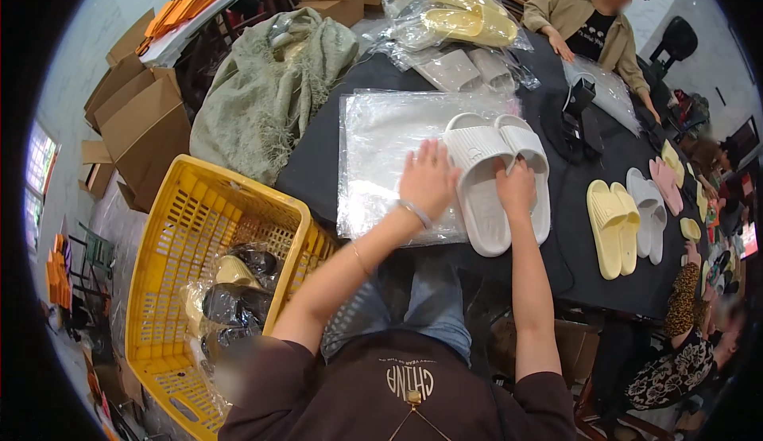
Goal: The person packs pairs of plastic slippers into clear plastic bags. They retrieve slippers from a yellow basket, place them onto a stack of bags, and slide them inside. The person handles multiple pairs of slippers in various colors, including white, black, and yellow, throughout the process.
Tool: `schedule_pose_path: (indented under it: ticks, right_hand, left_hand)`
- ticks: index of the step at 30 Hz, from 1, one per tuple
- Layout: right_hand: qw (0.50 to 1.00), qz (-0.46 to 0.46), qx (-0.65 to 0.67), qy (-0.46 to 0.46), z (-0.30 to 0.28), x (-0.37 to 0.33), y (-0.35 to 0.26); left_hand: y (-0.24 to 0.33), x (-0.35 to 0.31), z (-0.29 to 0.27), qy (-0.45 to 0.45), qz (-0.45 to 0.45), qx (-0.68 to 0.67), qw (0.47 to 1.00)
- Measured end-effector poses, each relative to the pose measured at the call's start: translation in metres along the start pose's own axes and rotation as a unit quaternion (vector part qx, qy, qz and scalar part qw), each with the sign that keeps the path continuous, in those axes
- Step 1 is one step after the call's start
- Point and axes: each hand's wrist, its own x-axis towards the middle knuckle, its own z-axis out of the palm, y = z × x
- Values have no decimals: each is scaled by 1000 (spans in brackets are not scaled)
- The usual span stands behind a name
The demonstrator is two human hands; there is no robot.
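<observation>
A pair of white slide slippers [483,202] lies side by side on a stack of clear plastic bags [381,131] on the black-covered table. My right hand [517,186] grips the pair where the two slippers meet; its fingertips are partly hidden inside the openings under the straps. My left hand [429,178] rests flat over the bags just left of the slippers, fingers stretched out. It holds nothing, and its thumb side is close to the left slipper's strap.
A yellow crate [298,242] with bagged slippers stands at my left, below a green woven sack [270,83]. Bagged yellow slippers [469,23] and grey slippers [461,71] lie at the back. Loose yellow slippers [610,226] are on the right. A co-worker [592,27] sits across the table.
</observation>
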Motion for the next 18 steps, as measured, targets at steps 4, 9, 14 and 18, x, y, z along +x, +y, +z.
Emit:
schedule_pose_path:
  ticks: [4, 9, 14, 18]
  right_hand:
    - [1000, -19, 1, 2, 8, 2, 5]
    - [1000, -7, 7, -19, 5, 1, 5]
    - [999, -38, 2, 6, 13, 7, 11]
    - [999, -30, -1, -37, 4, 11, 4]
  left_hand:
    - [12, -43, 16, -20, -26, 6, 999]
    - [-9, -68, 2, -24, -63, 38, 997]
    - [-28, -78, -18, 4, -52, 47, 998]
    - [-39, -71, -18, -1, -50, 40, 998]
